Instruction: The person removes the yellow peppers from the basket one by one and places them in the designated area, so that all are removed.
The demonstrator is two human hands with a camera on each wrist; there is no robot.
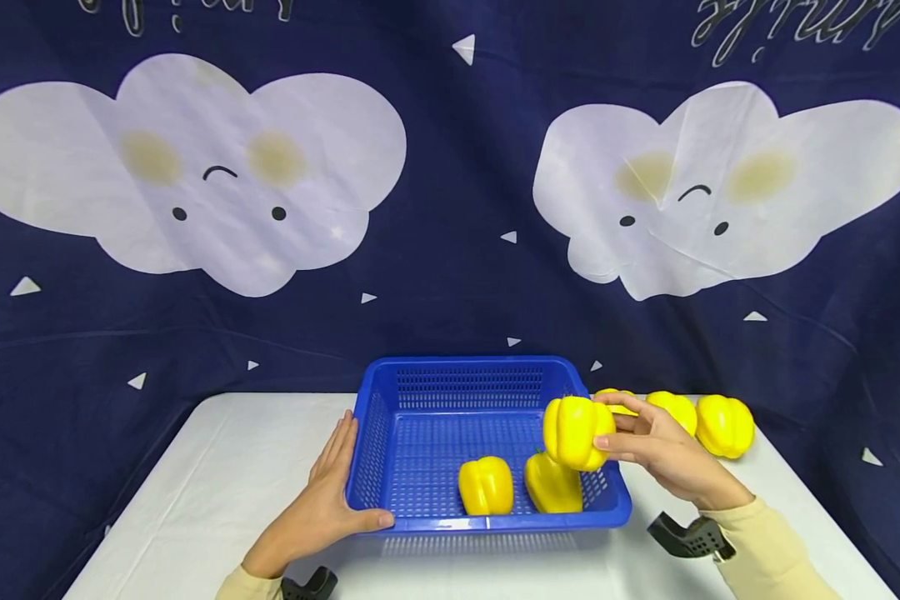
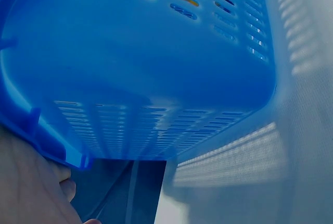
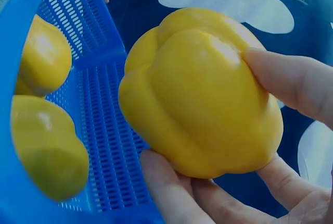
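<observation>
My right hand (image 1: 667, 450) grips a yellow bell pepper (image 1: 572, 433) between thumb and fingers, above the right side of a blue plastic basket (image 1: 487, 523). In the right wrist view, the held pepper (image 3: 203, 99) fills the middle, with the thumb on its upper side and fingertips beneath. Inside the basket, near its front wall, lie a yellow pepper (image 1: 486, 486) and a second one (image 1: 553, 485). My left hand (image 1: 322, 504) rests against the basket's front left corner, fingers straight along the left side and thumb on the front rim.
Right of the basket, on the white table (image 1: 217, 467), stand more yellow peppers: one at the right end (image 1: 724, 427), one beside it (image 1: 673, 410) and one partly hidden behind my right hand (image 1: 613, 397). A dark blue cloth (image 1: 465, 208) with clouds hangs behind the table.
</observation>
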